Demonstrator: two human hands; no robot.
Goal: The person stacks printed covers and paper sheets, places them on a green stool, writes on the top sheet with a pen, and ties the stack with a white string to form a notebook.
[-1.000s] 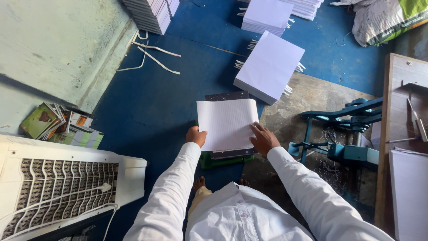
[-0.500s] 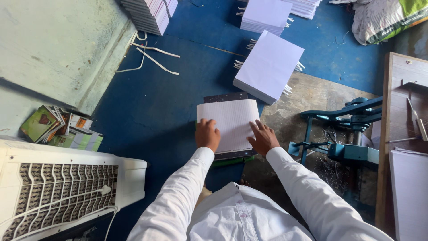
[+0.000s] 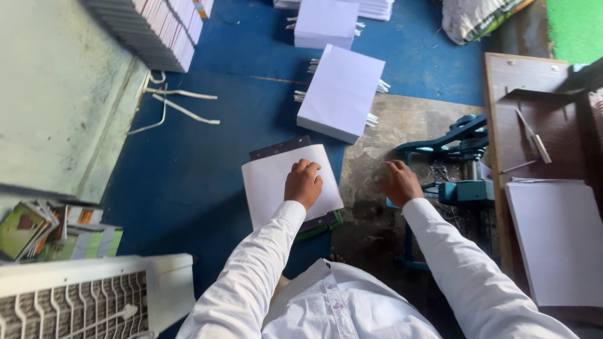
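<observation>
My left hand (image 3: 303, 183) rests palm down on a stack of white paper sheets (image 3: 271, 182) that lies on a dark board over a green base (image 3: 321, 223) on the blue floor. My right hand (image 3: 398, 182) hovers with fingers loosely apart over the stained concrete patch (image 3: 402, 122), next to a blue metal machine (image 3: 461, 163). It holds nothing. Both arms wear white sleeves.
A thick white paper stack (image 3: 342, 91) with spacer strips lies ahead, another (image 3: 326, 24) beyond it. Bound books (image 3: 157, 31) stand at top left. A wooden table (image 3: 534, 138) with white sheets (image 3: 559, 238) is on the right. A white fan grille (image 3: 75, 301) and booklets (image 3: 38, 229) sit at left.
My right hand left the paper and moved right toward the blue machine. My left hand slid onto the middle of the sheets. The view shifted left.
</observation>
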